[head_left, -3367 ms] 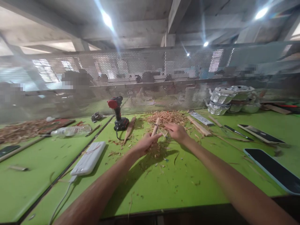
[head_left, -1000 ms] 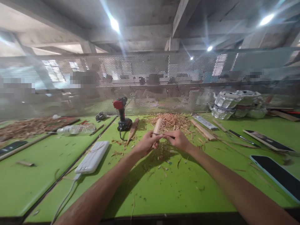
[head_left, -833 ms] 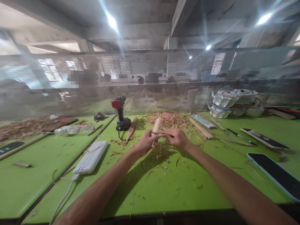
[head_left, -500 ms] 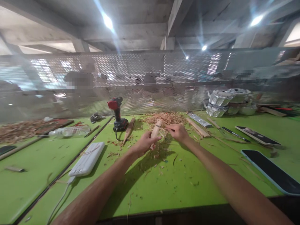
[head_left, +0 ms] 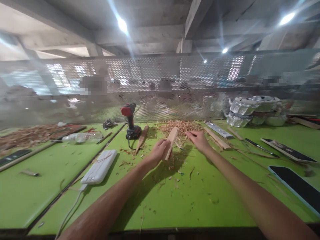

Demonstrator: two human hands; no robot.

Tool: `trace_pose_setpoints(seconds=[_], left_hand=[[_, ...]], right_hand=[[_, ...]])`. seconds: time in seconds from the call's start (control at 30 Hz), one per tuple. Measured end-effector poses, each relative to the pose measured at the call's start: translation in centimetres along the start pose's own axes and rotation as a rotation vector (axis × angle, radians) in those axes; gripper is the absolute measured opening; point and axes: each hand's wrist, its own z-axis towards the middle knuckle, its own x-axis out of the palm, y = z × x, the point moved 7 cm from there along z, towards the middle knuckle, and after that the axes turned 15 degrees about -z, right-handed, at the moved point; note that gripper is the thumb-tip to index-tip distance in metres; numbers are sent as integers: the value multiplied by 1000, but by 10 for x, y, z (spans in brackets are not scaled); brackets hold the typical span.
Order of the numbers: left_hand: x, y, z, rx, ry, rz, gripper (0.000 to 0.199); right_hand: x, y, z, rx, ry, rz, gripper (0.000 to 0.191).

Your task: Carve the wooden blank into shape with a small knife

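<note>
My left hand [head_left: 160, 149] is wrapped round a flat, pale strip of wood [head_left: 172, 140], its far end pointing up and away from me. My right hand [head_left: 198, 140] is a short way to the right of the strip, apart from it. Its fingers are curled and pinched together; what they hold, if anything, is too small to make out. Beyond both hands lies a heap of wood shavings [head_left: 181, 125], and loose chips are scattered below them on the green table [head_left: 175, 206].
On the left stand a cordless drill [head_left: 130, 120], a pointed wood piece [head_left: 142, 138], a white power bank [head_left: 100, 166] and a plastic bottle [head_left: 83, 136]. To the right lie a wooden bar [head_left: 218, 138], a phone [head_left: 296, 186] and foil containers [head_left: 255, 110]. A perforated screen [head_left: 160, 103] runs behind.
The view has swung slightly left. My right hand has drawn a little away from the strip. The strip has turned in my left hand, and more of its broad face shows.
</note>
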Motion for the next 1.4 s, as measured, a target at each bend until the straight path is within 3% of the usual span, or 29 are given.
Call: trace_pose_setpoints(seconds=[0.13, 0.27, 0.4, 0.57, 0.73, 1.0, 1.1, 1.17, 1.27, 1.33, 1.4], left_hand=[[-12, 2, 6, -40, -147, -134, 7], [-23, 4, 14, -47, -190, -274, 5], [-18, -4, 10, -63, -109, -356, 10], [-2, -13, 1, -40, 75, -313, 12], [-7, -18, 6, 139, 82, -332, 22], [-16, -28, 8, 419, -86, -133, 25], [-10, -35, 1, 471, -41, 39, 25], [3, -36, -6, 456, 110, 118, 24], [18, -32, -15, 348, 332, 67, 30], [19, -25, -15, 241, 375, -28, 36], [15, -14, -9, 87, 340, -106, 33]], right_hand=[[18, 8, -13, 118, 120, 221, 53], [18, 17, -18, 126, 152, 283, 52], [21, 28, -21, 135, 153, 297, 50], [31, 37, -28, 236, 213, 509, 44], [28, 31, -28, 281, 245, 597, 37], [44, 31, -39, 305, 415, 563, 38], [39, 30, -36, 292, 352, 583, 36], [32, 28, -30, 268, 281, 615, 35], [22, 27, -24, 219, 219, 663, 34], [17, 28, -21, 206, 190, 691, 35], [14, 30, -21, 196, 193, 697, 34]])
